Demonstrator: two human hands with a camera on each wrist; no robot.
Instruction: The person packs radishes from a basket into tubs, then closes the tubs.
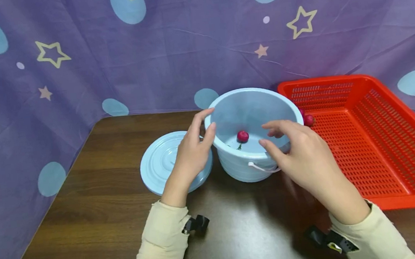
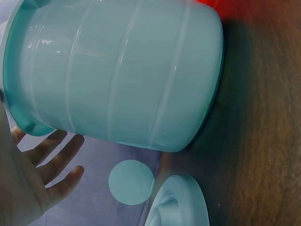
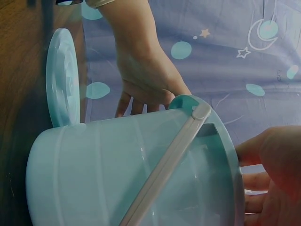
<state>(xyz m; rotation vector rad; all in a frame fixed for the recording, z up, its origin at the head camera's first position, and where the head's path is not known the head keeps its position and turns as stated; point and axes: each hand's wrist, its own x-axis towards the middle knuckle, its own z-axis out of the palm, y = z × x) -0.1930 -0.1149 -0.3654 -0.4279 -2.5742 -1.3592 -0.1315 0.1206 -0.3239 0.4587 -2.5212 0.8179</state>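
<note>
A light blue bucket (image 1: 249, 167) with a white handle (image 3: 162, 167) stands upright on the table. One red radish (image 1: 243, 136) lies at its bottom beside a small green sprig. My left hand (image 1: 192, 154) is at the bucket's left rim, fingers spread and loosely bent; whether they touch the rim is unclear. Over the right side of the opening is my right hand (image 1: 305, 153), its thumb and fingers apart with nothing seen between them. The light blue lid (image 1: 158, 164) lies left of the bucket, partly behind my left hand.
To the right, a red plastic basket (image 1: 368, 146) sits close against the bucket. A few red radishes (image 1: 309, 120) lie in its left side, partly hidden by the bucket and my right hand. Behind the wooden table (image 1: 85, 193) hangs a purple patterned cloth (image 1: 198, 42).
</note>
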